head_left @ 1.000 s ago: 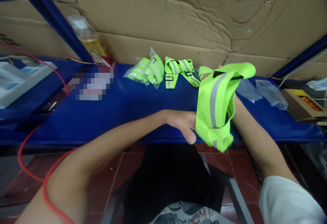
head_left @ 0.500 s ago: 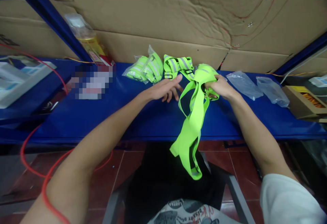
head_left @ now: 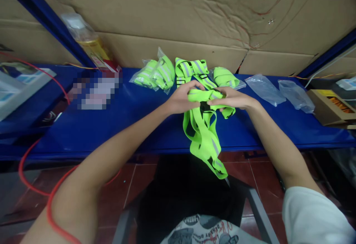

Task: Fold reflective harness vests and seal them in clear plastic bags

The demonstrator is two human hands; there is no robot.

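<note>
Far left: white-and-blue device (head_left: pixel 25 88) at the edge of view; red cable (head_left: pixel 49 208) looping down in front of the worktop (head_left: pixel 122 114). Next, a capped bottle (head_left: pixel 93 47) with a yellow label, leaning a little, near the cardboard backing (head_left: pixel 155 17). A blurred-out patch beside it; cannot tell what it covers.

Further along, near the back: two hi-vis bundles (head_left: pixel 165 74) in clear plastic, side by side. Then a folded hi-vis strap (head_left: pixel 191 68) with black buckles, no bag seen on it.

Left hand (head_left: pixel 182 98) closed on the upper folds of the held hi-vis strap (head_left: pixel 204 129), fingers curled round the edge. Strap is in front of the folded one; its upper part gathered between the hands, the rest hanging in loose loops past the worktop's front edge. Right hand (head_left: pixel 233 97) pinches the same gathered part, thumb toward the left hand.

Behind the right hand, another bagged bundle (head_left: pixel 224 76). Then two flat plastic bags (head_left: pixel 265 88), and an open cardboard box (head_left: pixel 330 106) with orange contents.

Progress, by my reading: three bundles look finished and bagged; the folded strap is neat but unbagged; the held one is only partly gathered, most of its length yet loose.
</note>
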